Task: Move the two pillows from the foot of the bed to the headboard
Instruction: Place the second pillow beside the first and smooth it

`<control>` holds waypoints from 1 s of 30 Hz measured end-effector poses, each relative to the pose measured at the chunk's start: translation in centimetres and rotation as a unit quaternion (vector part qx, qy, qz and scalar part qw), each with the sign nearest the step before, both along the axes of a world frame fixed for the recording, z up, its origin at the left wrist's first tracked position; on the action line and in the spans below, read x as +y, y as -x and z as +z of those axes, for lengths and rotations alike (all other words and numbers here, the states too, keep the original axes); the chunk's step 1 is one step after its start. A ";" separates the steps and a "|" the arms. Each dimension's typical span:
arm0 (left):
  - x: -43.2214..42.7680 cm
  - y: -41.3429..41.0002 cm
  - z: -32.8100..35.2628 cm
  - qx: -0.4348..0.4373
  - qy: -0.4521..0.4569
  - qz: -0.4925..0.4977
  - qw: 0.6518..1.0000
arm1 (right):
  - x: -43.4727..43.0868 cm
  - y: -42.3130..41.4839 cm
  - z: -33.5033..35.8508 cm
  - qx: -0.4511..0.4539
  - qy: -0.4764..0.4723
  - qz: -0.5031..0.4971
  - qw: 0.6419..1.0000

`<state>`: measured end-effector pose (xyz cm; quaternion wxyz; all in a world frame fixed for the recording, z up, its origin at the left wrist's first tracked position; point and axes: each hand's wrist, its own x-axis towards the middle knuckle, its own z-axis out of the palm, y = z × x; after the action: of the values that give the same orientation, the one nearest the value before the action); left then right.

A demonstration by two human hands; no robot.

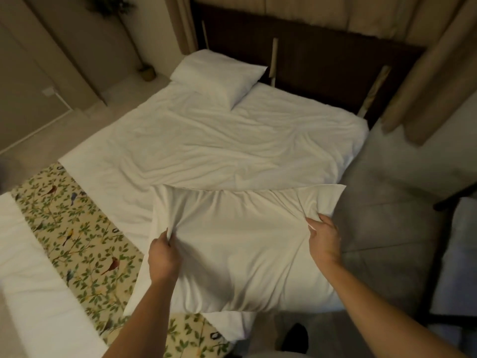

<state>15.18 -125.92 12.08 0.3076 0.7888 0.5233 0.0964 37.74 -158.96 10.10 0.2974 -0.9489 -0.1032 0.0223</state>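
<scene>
A large white pillow [240, 249] is held up over the right side of the bed near its foot. My left hand [164, 257] pinches its left edge and my right hand [324, 239] grips its right edge. A second white pillow [219, 74] lies at the far left, against the dark wooden headboard [322, 63]. The white rumpled sheet [219, 143] covers the mattress between the two pillows.
A floral bird-print runner [82, 244] crosses the foot of the bed, with a folded white duvet [33, 280] beyond it at lower left. Beige curtains [426, 81] hang at right. Grey floor [387, 228] runs along the bed's right side, with a dark chair frame [449, 202] at the edge.
</scene>
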 end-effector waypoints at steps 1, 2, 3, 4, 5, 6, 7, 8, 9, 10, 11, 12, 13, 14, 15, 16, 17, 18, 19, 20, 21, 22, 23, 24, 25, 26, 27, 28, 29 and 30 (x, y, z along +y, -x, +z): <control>-1.1 -1.5 0.1 0.001 0.002 -0.004 1.000 | -1.6 -1.1 0.3 -0.002 0.002 -0.005 1.000; -2.3 -3.1 0.3 0.002 0.005 -0.007 1.000 | -3.1 -2.3 0.6 -0.005 0.003 -0.007 1.000; -3.5 -4.6 0.4 0.000 0.008 -0.010 1.000 | -4.6 -3.3 0.9 -0.007 0.001 -0.010 1.000; -4.6 -6.2 0.6 -0.004 0.012 -0.016 1.000 | -6.0 -4.4 1.2 -0.008 -0.003 -0.014 1.000; -5.7 -7.7 0.8 -0.007 0.016 -0.023 1.000 | -7.4 -5.4 1.4 -0.009 -0.008 -0.020 1.000; -6.7 -9.1 1.0 -0.009 0.020 -0.031 0.999 | -8.6 -6.3 1.7 -0.009 -0.012 -0.029 0.999; -7.6 -10.6 1.2 -0.010 0.023 -0.040 0.999 | -9.7 -7.2 1.8 -0.009 -0.014 -0.039 0.999; -8.4 -12.0 1.4 -0.011 0.025 -0.050 0.998 | -10.8 -8.1 1.9 -0.012 -0.015 -0.048 0.999; -9.1 -13.6 1.5 -0.012 0.028 -0.061 0.998 | -11.9 -9.1 1.9 -0.014 -0.014 -0.058 0.998; -9.8 -15.1 1.6 -0.012 0.030 -0.071 0.997 | -12.8 -10.0 1.8 -0.015 -0.014 -0.070 0.997; -10.4 -16.8 1.7 -0.010 0.033 -0.079 0.996 | -13.7 -11.0 1.7 -0.013 -0.015 -0.083 0.996; -10.9 -18.4 1.6 -0.006 0.036 -0.088 0.995 | -14.6 -11.9 1.6 -0.011 -0.017 -0.097 0.995; -11.3 -20.1 1.5 -0.003 0.037 -0.097 0.995 | -15.3 -12.9 1.4 -0.012 -0.018 -0.109 0.994; -11.7 -21.8 1.2 0.001 0.038 -0.105 0.994 | -16.0 -13.9 1.2 -0.012 -0.017 -0.120 0.993; -12.0 -23.6 0.9 0.004 0.040 -0.113 0.993 | -16.7 -14.9 0.9 -0.011 -0.013 -0.128 0.992; -12.3 -25.4 0.5 0.005 0.043 -0.120 0.992 | -17.2 -16.1 0.8 -0.008 -0.009 -0.134 0.991; -12.6 -27.2 0.1 0.005 0.046 -0.127 0.991 | -17.7 -17.3 0.6 -0.003 -0.004 -0.139 0.990; -12.8 -29.1 -0.3 0.006 0.048 -0.135 0.990 | -18.1 -18.7 0.4 0.004 0.001 -0.143 0.990; -12.9 -31.0 -0.8 0.009 0.049 -0.141 0.989 | -18.4 -20.2 0.2 0.011 0.004 -0.147 0.989; -13.0 -32.9 -1.3 0.011 0.052 -0.147 0.988 | -18.6 -21.8 0.0 0.013 0.005 -0.150 0.989; -13.1 -34.9 -1.7 0.014 0.056 -0.150 0.987 | -18.8 -23.3 -0.2 0.011 0.005 -0.151 0.988; -13.1 -36.8 -2.0 0.016 0.060 -0.151 0.987 | -18.9 -24.9 -0.2 0.008 0.005 -0.152 0.988; -13.1 -38.8 -2.3 0.019 0.064 -0.151 0.986 | -18.9 -26.5 -0.2 0.007 0.006 -0.153 0.988; -13.1 -40.6 -2.5 0.022 0.067 -0.150 0.986 | -18.9 -28.1 -0.2 0.006 0.011 -0.152 0.988; -13.1 -42.4 -2.5 0.023 0.070 -0.151 0.986 | -18.8 -29.7 -0.1 0.008 0.016 -0.152 0.988; -13.0 -44.2 -2.5 0.023 0.071 -0.153 0.985 | -18.7 -31.3 0.0 0.010 0.019 -0.152 0.988; -12.8 -46.0 -2.4 0.021 0.072 -0.154 0.985 | -18.5 -32.9 0.1 0.012 0.019 -0.152 0.988; -12.6 -47.7 -2.3 0.021 0.071 -0.155 0.985 | -18.3 -34.5 0.3 0.011 0.017 -0.153 0.988; -12.4 -49.5 -2.1 0.022 0.070 -0.156 0.985 | -18.1 -36.1 0.4 0.011 0.015 -0.154 0.988; -12.2 -51.2 -2.0 0.023 0.066 -0.159 0.985 | -17.8 -37.7 0.6 0.010 0.014 -0.156 0.988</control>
<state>66.36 -138.10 10.11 0.3583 0.8418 0.4036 -0.0069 75.44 -176.80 10.68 0.2849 -0.9572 0.0495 -0.0130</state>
